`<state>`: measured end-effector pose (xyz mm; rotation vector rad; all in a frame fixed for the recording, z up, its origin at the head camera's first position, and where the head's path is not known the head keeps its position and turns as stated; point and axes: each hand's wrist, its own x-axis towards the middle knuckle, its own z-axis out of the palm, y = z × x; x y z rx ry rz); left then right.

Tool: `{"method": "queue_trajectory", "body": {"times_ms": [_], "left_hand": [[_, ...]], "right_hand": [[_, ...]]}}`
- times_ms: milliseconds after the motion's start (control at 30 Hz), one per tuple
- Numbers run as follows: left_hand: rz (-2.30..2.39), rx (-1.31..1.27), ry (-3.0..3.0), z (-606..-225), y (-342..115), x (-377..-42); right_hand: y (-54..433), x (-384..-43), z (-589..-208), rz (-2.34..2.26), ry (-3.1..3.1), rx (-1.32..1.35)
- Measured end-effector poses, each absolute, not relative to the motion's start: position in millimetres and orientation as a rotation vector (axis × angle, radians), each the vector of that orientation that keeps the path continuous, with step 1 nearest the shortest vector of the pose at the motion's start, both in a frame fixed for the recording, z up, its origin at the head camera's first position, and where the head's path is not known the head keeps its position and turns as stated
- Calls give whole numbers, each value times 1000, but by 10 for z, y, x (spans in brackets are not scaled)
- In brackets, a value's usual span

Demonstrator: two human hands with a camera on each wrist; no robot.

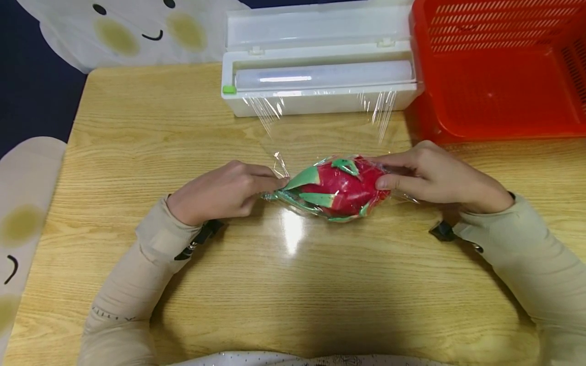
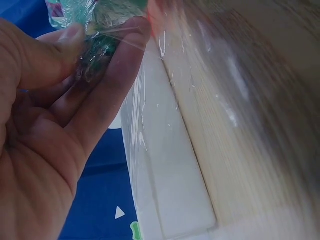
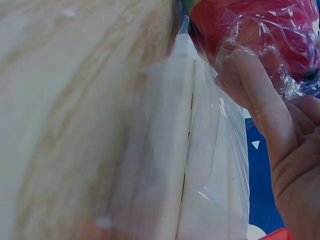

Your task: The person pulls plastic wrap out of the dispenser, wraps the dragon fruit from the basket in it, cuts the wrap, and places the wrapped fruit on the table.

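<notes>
A red dragon fruit [image 1: 350, 185] with green scales lies wrapped in clear plastic film, held between both hands above the wooden table. My left hand [image 1: 224, 192] pinches the green leafy end, with film bunched between thumb and fingers in the left wrist view. At the red rounded end, my right hand [image 1: 439, 175] grips the fruit, its thumb on the near side. A sheet of cling film [image 1: 329, 124] stretches from the fruit back to the roll [image 1: 322, 75]. That roll sits in a white dispenser box [image 1: 320, 104] whose lid stands raised.
A red plastic basket [image 1: 499, 129] stands at the back right, beside the dispenser. A green slider [image 1: 229, 90] sits on the dispenser's left front corner. White cushions with smiling faces [image 1: 142, 30] line the back left and left edges of the table [image 1: 137, 117].
</notes>
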<state>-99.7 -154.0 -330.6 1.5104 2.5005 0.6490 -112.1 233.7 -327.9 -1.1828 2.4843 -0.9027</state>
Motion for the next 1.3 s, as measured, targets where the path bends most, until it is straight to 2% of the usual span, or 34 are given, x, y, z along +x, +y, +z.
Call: {"method": "queue_trajectory", "body": {"times_ms": [1300], "left_hand": [[634,1487,2426,-3267,-1514,-966]], "right_hand": [[2323,-1082,-3292,-871,2431,-1165]]}}
